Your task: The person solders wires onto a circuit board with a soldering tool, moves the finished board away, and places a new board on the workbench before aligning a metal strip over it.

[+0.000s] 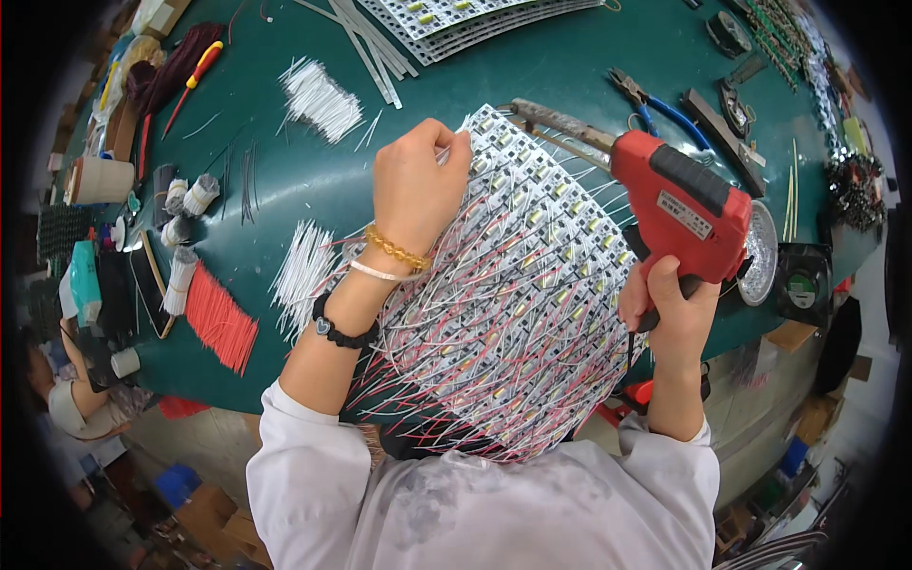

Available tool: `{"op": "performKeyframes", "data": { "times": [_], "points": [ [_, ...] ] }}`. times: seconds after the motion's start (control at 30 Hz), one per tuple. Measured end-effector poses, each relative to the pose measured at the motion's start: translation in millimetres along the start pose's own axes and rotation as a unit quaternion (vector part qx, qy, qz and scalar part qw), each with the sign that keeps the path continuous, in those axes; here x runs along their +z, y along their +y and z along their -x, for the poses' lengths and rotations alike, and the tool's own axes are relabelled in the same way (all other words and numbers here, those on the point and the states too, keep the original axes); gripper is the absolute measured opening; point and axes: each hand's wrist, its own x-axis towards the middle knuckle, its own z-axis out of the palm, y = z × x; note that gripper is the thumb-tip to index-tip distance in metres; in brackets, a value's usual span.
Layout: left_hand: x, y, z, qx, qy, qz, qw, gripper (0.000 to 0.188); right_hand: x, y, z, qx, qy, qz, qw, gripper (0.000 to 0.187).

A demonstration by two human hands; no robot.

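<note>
A panel of small LED circuit boards lies in front of me, with many red and white wires fanning off it toward my body. At its far left corner my left hand is closed in a pinch on what looks like a thin white wire; the fingers hide most of it. My right hand is wrapped round the handle of a red soldering gun. The gun's metal nose points left, its tip over the panel's far edge, a short way right of my left fingers.
White wire piles and red cut wires lie at left, near a screwdriver. More LED panels are stacked at the back. Blue-handled pliers and a round metal dish are at right. Another person's arm shows far left.
</note>
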Motion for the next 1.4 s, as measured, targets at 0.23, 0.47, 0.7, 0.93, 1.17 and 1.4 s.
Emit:
{"op": "performKeyframes", "data": {
  "times": [0.23,0.47,0.7,0.93,1.17,1.4],
  "points": [
    [0,1,-2,0.004,-0.005,-0.034,0.999,0.023,-2,4,-7,0.060,-0.030,0.022,0.997,0.025],
    [2,1,-2,0.004,-0.005,-0.044,0.999,0.023,3,5,-13,0.071,-0.031,0.025,0.997,0.023],
    [1,4,-1,0.020,-0.002,-0.047,0.999,0.021,4,4,-15,0.076,-0.037,0.033,0.996,0.023],
    [5,3,0,0.057,0.018,-0.068,0.996,0.019,7,1,-15,0.093,-0.030,0.064,0.993,0.028],
    [4,5,0,0.031,-0.001,-0.085,0.996,0.022,5,3,-11,0.075,-0.016,0.032,0.997,0.029],
    [2,5,2,0.035,0.005,-0.085,0.996,0.024,1,4,-7,0.070,-0.026,0.036,0.997,0.025]
  ]
}}
